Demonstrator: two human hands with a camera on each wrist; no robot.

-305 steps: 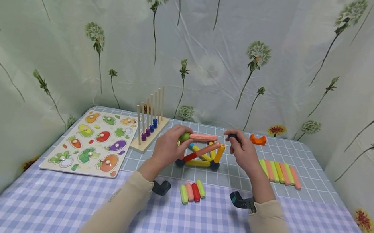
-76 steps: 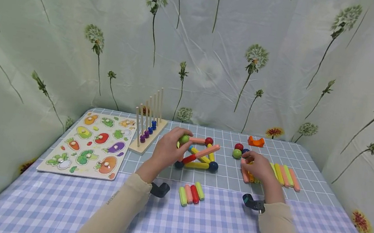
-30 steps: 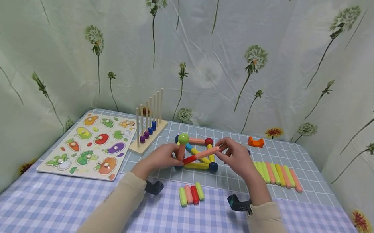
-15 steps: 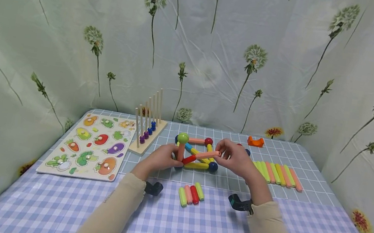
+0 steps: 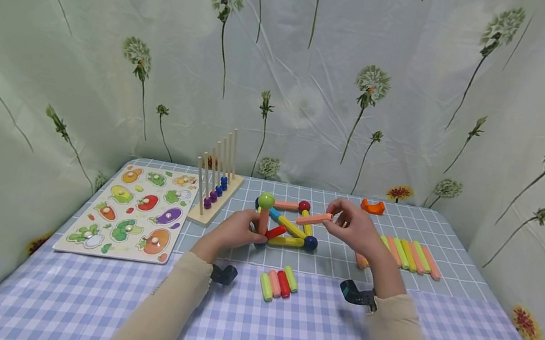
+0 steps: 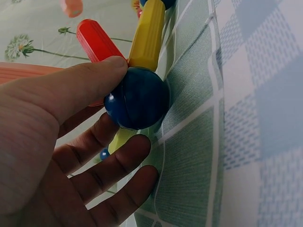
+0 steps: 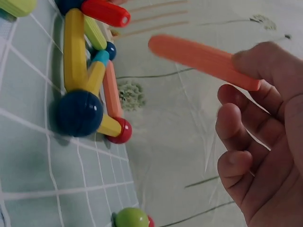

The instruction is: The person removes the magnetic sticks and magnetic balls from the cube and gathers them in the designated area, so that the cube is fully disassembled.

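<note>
A frame of coloured rods and balls [image 5: 285, 226] stands mid-table. My left hand [image 5: 236, 234] grips the dark blue ball [image 6: 137, 98] at its near left corner, thumb on top and fingers below; a red rod [image 6: 97, 40] and a yellow rod [image 6: 149, 33] run off from that ball. My right hand [image 5: 356, 229] pinches one end of a salmon rod [image 5: 315, 219] between thumb and fingers. This salmon rod [image 7: 199, 59] hangs in the air above and to the right of the frame, touching none of it. The other near corner is a dark blue ball [image 7: 79, 113].
A fruit peg puzzle [image 5: 131, 210] lies at the left with a wooden peg rack [image 5: 216, 176] beside it. Several short rods [image 5: 279, 280] lie in front of the frame. A row of long rods [image 5: 408, 252] and an orange piece [image 5: 373, 207] are at the right.
The salmon rod, which lay slanted against the red rod, has come off the frame and risen to the right in my right hand. My left hand has stayed on the corner ball.
</note>
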